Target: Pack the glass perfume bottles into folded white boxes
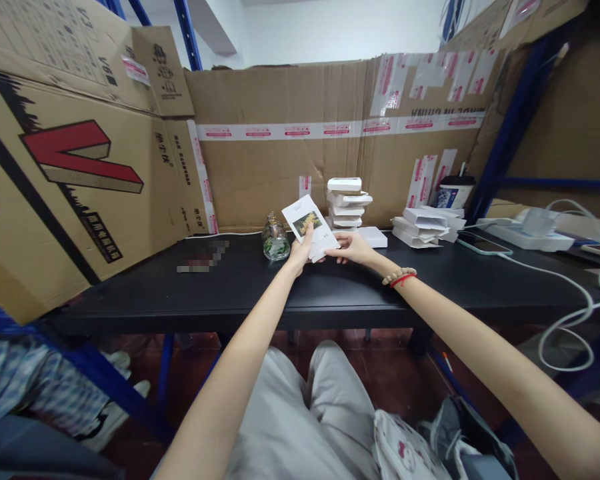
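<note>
My left hand [300,253] grips a white printed card [320,235] with a yellow-flower picture, its thumb lying across the front. At the card's lower right corner, my right hand [354,247] closes its fingers on the edge; a second white edge shows there, and I cannot tell whether it is another card. Just left of the card stands a clear glass jar [276,241] with green contents. Behind my right hand rises a stack of small white boxes [345,200], and one flat white box [373,237] lies beside its base.
More white boxes [420,225] are piled at the right, near a lidded cup [454,192]. A phone [484,244], a power strip [545,235] and loose white cables occupy the right end of the black table [240,293]. Cardboard walls [275,167] enclose the back and left.
</note>
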`<state>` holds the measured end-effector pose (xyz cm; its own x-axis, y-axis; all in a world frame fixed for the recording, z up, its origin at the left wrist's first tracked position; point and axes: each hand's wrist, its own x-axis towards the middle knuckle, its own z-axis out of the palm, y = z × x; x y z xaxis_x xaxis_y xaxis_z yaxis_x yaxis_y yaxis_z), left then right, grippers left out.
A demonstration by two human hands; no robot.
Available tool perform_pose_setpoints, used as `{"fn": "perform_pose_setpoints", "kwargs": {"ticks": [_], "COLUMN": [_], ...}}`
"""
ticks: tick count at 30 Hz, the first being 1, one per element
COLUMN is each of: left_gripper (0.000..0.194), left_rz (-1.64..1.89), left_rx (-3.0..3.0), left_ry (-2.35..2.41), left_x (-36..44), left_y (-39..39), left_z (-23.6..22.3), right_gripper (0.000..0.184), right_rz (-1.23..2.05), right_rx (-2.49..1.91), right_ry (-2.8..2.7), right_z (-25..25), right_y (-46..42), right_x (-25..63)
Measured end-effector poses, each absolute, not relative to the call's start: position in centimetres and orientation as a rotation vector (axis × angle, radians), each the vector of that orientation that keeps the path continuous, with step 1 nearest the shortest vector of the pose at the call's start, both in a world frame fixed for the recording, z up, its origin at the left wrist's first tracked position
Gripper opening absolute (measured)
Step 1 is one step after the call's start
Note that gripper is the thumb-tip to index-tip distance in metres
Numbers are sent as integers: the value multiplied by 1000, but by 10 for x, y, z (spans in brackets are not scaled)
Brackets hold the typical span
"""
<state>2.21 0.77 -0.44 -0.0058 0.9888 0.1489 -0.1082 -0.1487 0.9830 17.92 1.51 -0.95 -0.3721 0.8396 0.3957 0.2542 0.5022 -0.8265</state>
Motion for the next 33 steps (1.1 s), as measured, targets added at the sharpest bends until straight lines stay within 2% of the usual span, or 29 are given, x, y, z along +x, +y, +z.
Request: {"fn": "perform_pose_setpoints", "kwargs": {"ticks": [7, 15, 28, 30, 33], "left_gripper": [69, 63, 71, 70, 69], "left_rz": [1406, 1411, 1352, 1356, 1388], "left_rx": [1220, 1235, 1515, 1546, 1557], "left_ry": [1035, 1069, 1293, 1342, 1359], "left_x": [21, 24, 19, 18, 17], "left_y": [15, 10, 11, 12, 14], "left_z": [-8, -3, -6, -8, -11], "right_gripper": [50, 51, 44, 54, 86], "right_rz": [845, 803, 634, 622, 663], "right_rx": [-889, -868, -916, -904, -883], "right_ry": [-1890, -1865, -1939, -1935, -1889], "right_z": [-10, -11, -16, -16, -15], "right_y": [17, 17, 18, 15, 12], "right_x": [179, 179, 178, 176, 173]}}
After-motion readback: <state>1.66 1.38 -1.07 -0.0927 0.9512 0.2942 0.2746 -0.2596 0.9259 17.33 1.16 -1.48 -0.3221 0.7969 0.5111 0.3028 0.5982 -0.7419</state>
